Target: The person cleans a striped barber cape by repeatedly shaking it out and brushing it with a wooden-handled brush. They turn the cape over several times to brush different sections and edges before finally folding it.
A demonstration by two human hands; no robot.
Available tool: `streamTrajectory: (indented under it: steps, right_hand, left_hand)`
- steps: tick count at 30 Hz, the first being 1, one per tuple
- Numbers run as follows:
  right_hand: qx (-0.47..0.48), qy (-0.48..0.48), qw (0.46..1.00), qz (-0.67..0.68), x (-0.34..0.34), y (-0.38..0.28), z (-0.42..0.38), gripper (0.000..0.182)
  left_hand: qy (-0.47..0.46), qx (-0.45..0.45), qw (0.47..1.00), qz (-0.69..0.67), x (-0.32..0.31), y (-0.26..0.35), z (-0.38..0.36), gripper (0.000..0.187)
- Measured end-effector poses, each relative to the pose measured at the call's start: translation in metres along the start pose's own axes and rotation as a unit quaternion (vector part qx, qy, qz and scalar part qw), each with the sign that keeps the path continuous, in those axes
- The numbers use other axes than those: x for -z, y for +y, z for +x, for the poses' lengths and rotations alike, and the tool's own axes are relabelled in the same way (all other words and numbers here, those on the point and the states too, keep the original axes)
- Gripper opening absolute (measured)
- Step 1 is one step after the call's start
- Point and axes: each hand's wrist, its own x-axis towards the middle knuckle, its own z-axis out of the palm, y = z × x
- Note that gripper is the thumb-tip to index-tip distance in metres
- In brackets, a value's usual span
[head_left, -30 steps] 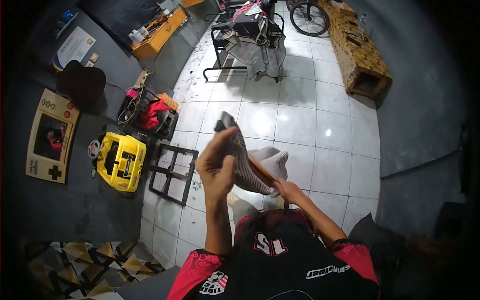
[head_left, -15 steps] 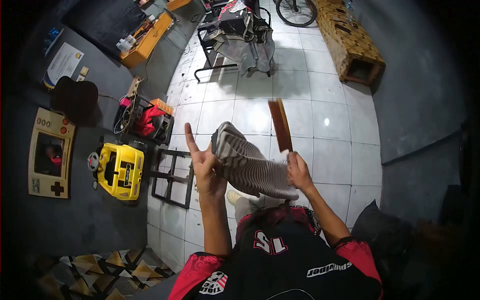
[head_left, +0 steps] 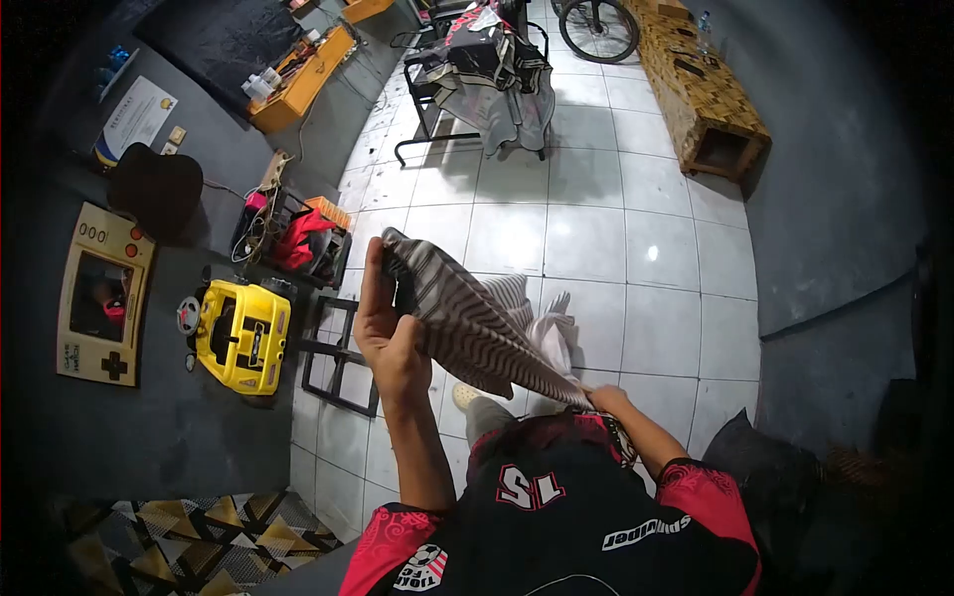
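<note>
A striped cloth (head_left: 467, 308) in grey, black and white stretches between my two hands above the tiled floor. My left hand (head_left: 393, 343) holds its dark-edged upper left end, thumb folded over the fabric and index finger pointing up. At the lower right, close to my shirt, my right hand (head_left: 608, 399) is closed on the gathered other end. A paler, loosely crumpled part of the cloth hangs just beyond the right hand.
On the left are a yellow toy car (head_left: 238, 338), a black metal frame (head_left: 340, 356) and a handheld-console wall decoration (head_left: 104, 298). Ahead stand a cloth-draped metal rack (head_left: 497, 99), a bicycle wheel (head_left: 599, 28) and a long patterned bench (head_left: 701, 99).
My right hand has moved down toward my body, pulling the cloth longer and slanted. The brown strip above that hand is out of sight. Pale crumpled fabric now shows beyond it.
</note>
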Motion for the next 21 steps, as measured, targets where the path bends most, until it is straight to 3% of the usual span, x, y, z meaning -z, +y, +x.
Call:
streamTrajectory:
  steps: [1,2,3,4,6,9,11,13,14,19,21]
  right_hand:
    - [-0.075,-0.014,0.996,0.035,-0.001,0.009,-0.008,0.028]
    - [-0.071,-0.01,0.997,0.041,0.0,0.015,-0.009,0.029]
    - [-0.069,-0.007,0.997,0.046,0.003,0.02,-0.011,0.029]
    - [-0.067,-0.004,0.996,0.051,0.005,0.023,-0.01,0.03]
    - [-0.022,0.128,0.983,0.129,0.035,0.012,-0.012,0.032]
    - [0.072,0.334,0.883,0.321,0.12,-0.059,-0.06,0.036]
    - [0.173,0.413,0.805,0.389,0.174,-0.11,-0.104,0.031]
    - [0.262,0.413,0.75,0.444,0.212,-0.148,-0.144,0.032]
    - [0.262,0.313,0.75,0.521,0.224,-0.162,-0.165,0.032]
    - [0.35,0.326,0.771,0.42,0.178,-0.168,-0.112,0.03]
    - [0.282,0.235,0.88,0.302,0.137,-0.135,-0.07,0.026]
  left_hand:
    - [0.002,0.009,1.0,-0.018,0.009,-0.002,0.002,0.072]
    - [0.004,0.019,0.999,-0.037,0.015,-0.002,0.003,0.071]
    - [0.012,0.091,0.975,-0.201,0.013,0.003,0.004,0.063]
    - [0.032,0.096,0.981,-0.165,0.015,0.0,0.004,0.061]
    - [0.069,0.105,0.988,-0.093,0.019,-0.014,0.003,0.058]
    - [0.066,0.148,0.981,-0.106,0.025,-0.033,-0.001,0.053]
    - [0.053,0.185,0.974,-0.118,0.017,-0.038,-0.007,0.054]
    - [0.065,0.218,0.969,-0.095,0.005,-0.039,-0.012,0.055]
    - [0.069,0.233,0.967,-0.077,0.002,-0.039,-0.014,0.056]
    - [0.005,0.207,0.969,-0.136,-0.01,-0.024,-0.006,0.06]
    - [0.001,0.149,0.979,-0.137,0.001,-0.02,-0.001,0.065]
